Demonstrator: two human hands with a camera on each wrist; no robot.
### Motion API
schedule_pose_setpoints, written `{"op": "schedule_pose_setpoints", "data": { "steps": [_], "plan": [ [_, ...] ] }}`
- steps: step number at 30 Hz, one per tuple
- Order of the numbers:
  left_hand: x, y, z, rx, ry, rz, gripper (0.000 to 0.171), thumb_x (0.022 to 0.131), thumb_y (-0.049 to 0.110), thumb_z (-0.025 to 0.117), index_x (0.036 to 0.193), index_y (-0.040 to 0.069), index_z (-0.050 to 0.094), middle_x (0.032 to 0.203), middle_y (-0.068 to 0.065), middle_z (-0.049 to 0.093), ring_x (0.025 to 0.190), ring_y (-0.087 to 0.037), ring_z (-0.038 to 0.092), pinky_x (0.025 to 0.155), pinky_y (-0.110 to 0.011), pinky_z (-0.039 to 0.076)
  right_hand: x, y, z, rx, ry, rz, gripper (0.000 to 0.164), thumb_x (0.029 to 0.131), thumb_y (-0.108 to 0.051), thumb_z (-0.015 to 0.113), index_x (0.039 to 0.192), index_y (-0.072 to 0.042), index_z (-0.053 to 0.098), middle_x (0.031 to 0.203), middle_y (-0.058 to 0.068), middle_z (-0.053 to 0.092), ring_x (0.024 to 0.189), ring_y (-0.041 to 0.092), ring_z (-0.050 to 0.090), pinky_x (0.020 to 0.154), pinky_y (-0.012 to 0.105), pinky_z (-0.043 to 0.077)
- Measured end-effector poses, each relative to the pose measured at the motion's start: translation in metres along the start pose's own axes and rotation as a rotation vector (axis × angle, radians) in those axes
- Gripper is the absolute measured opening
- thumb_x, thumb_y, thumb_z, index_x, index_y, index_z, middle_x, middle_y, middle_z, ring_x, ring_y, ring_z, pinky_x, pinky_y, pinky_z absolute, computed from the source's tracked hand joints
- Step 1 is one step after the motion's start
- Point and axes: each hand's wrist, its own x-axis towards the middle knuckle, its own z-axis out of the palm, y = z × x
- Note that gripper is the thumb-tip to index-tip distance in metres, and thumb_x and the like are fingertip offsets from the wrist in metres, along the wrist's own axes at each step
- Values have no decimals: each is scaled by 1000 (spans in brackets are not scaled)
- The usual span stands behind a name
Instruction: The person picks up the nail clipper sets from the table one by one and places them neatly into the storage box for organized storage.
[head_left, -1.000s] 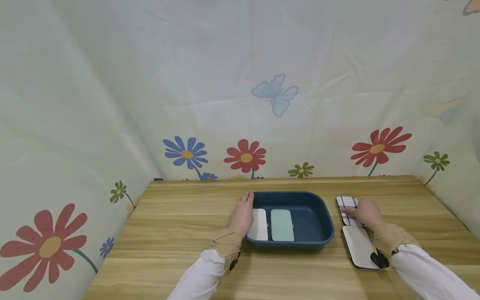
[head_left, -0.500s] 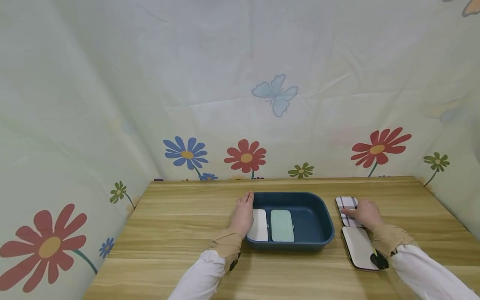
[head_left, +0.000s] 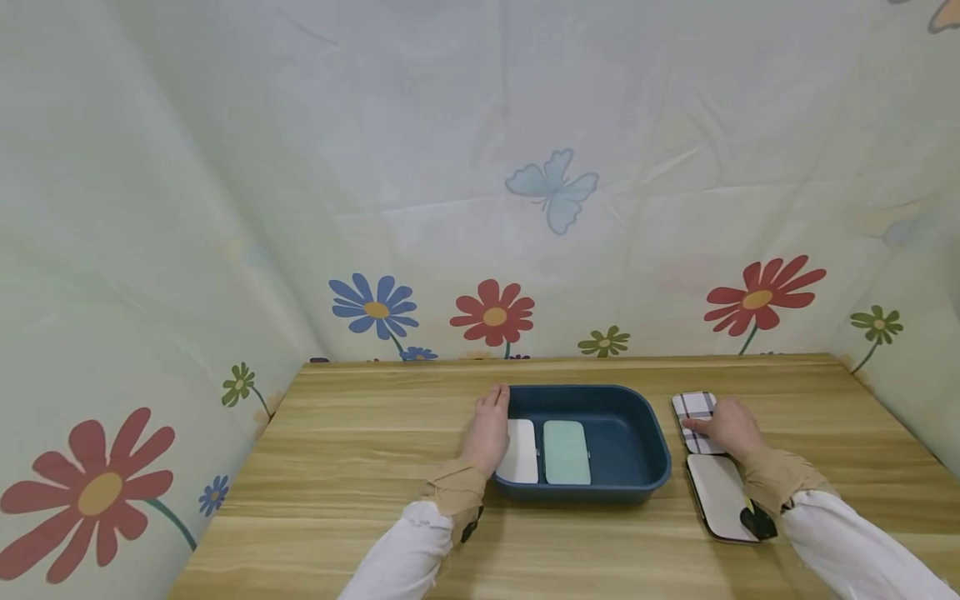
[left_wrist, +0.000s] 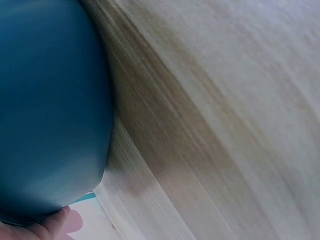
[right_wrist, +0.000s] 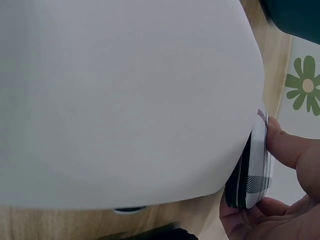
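My left hand rests along the left end of a dark blue tray, fingers pointing away toward the far corner. In the left wrist view, fingertips touch the tray's outer wall; the thumb is hidden. A white case and a mint-green case lie side by side in the tray. At the right, my right hand pinches a plaid case, its thumb on top and other fingers along the edge. Nearer the body lies a cream-white case, with a dark patch at its lower right corner.
All of this stands on a wood-grain table. A pale curtain printed with flowers and butterflies closes off the back and sides. In the right wrist view the pale case fills most of the picture.
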Motion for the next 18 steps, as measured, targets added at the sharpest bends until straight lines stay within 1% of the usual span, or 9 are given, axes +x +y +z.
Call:
{"op": "schedule_pose_setpoints", "data": {
  "steps": [3, 5, 6, 10, 15, 18],
  "plan": [
    [0, 0, 0, -2, 1, 0, 46, 84, -11, 54, 129, -4, 45, 129, -18, 44, 110, -33, 47, 89, -35, 41, 2, -1, 0, 2, -8, 17, 57, 80, -25, 68, 88, 27, 44, 88, 37, 45, 70, 31, 44, 65, 44, 44],
    [-1, 1, -1, -1, 2, -1, 46, 84, -11, 54, 129, -4, 45, 129, -18, 44, 109, -33, 47, 89, -36, 41, 2, -2, 0, 9, -10, 29, 64, 80, -24, 68, 96, 30, 38, 96, 43, 41, 74, 35, 45, 71, 49, 43],
    [-1, 1, -1, 2, 1, -2, 46, 85, -10, 54, 129, -4, 45, 129, -18, 44, 109, -33, 47, 89, -35, 41, 3, -2, 0, 14, -9, 33, 65, 80, -23, 68, 98, 31, 36, 98, 44, 39, 75, 35, 45, 72, 49, 43],
    [-1, 2, -3, 5, -7, -12, 46, 85, -10, 55, 129, -3, 45, 130, -18, 44, 110, -33, 47, 89, -36, 41, 3, -3, 1, 35, 1, 34, 66, 80, -20, 69, 100, 31, 32, 95, 41, 39, 76, 36, 44, 72, 50, 42],
    [-1, 3, -3, 10, -32, -27, 49, 84, -8, 56, 131, -2, 44, 132, -16, 42, 112, -32, 45, 90, -35, 40, 2, -3, 2, 47, 19, 25, 64, 80, -19, 69, 99, 29, 31, 90, 37, 39, 74, 36, 44, 69, 49, 42],
    [-1, 3, -3, 17, -30, -25, 49, 84, -8, 57, 131, -2, 44, 131, -16, 42, 111, -32, 46, 90, -35, 40, 2, -4, 3, 53, 26, 22, 62, 79, -18, 69, 98, 28, 31, 89, 35, 39, 74, 36, 43, 68, 48, 42]
  ]
}}
